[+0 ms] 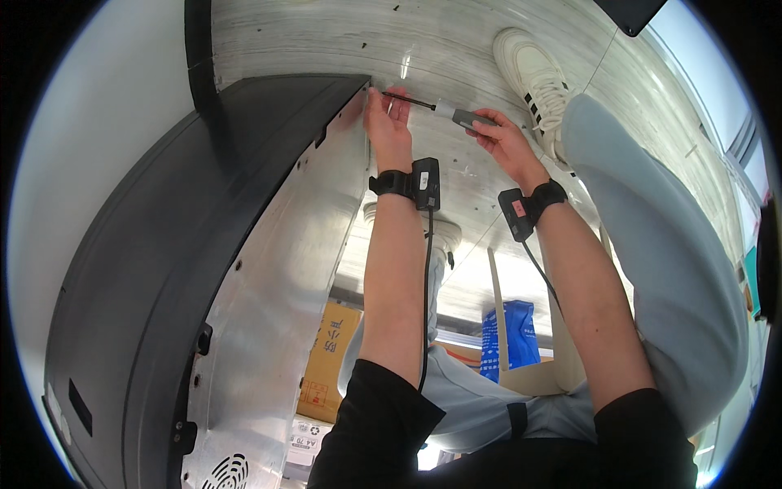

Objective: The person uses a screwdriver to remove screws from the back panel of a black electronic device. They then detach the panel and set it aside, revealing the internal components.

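My right hand [507,145] is closed around the handle of a screwdriver [471,120] with a grey grip and a long dark shaft. The shaft points left, and its tip is beside the fingers of my left hand [391,126]. Fingers and thumb of that hand are apart, at the far corner of a bare metal panel [273,261]. The panel forms one side of a large black casing [163,220]. Whether a screw sits at the screwdriver's tip is too small to tell.
A brown cardboard box [330,354] stands beneath my left arm. Between my legs are an open carton [529,380] and a blue package [521,334]. My shoe [529,77] rests on the streaked floor [301,41], where small dark bits lie. Cabled devices are strapped to both wrists.
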`<state>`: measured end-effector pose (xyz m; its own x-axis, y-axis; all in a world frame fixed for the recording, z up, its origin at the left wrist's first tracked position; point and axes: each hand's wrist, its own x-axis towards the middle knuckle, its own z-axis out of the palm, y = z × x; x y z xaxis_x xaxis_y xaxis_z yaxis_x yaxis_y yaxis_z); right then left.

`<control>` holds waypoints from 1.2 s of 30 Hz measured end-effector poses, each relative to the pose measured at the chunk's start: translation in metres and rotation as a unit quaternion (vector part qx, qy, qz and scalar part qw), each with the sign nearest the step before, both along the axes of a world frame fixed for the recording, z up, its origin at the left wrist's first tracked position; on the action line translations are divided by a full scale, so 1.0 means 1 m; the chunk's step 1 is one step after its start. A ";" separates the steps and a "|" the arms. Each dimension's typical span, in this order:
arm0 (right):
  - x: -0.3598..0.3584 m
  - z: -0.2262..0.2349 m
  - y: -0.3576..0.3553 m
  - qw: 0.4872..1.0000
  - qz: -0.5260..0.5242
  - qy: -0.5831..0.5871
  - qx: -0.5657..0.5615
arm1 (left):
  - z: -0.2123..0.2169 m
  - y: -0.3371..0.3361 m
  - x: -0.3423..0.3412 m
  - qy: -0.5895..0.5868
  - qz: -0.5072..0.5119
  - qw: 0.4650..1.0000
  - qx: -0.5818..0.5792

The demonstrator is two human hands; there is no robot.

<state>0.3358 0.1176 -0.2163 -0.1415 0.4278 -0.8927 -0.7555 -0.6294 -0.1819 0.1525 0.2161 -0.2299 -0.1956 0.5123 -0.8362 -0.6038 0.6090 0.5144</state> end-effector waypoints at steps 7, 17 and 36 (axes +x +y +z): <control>0.000 0.001 -0.010 0.999 -0.043 0.025 -0.013 | -0.002 0.005 0.004 0.015 0.129 0.991 0.034; -0.003 0.000 -0.011 0.996 -0.067 0.049 -0.013 | -0.002 0.015 0.001 -0.038 0.176 0.984 0.010; -0.003 0.001 -0.007 0.996 -0.075 0.054 -0.013 | -0.006 0.025 -0.005 -0.206 0.308 0.929 -0.003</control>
<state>0.3324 0.1103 -0.2152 -0.1731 0.4276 -0.8872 -0.8552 -0.5120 -0.0799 0.1472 0.2409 -0.2363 -0.1115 0.4042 -0.9079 -0.9835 0.0860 0.1590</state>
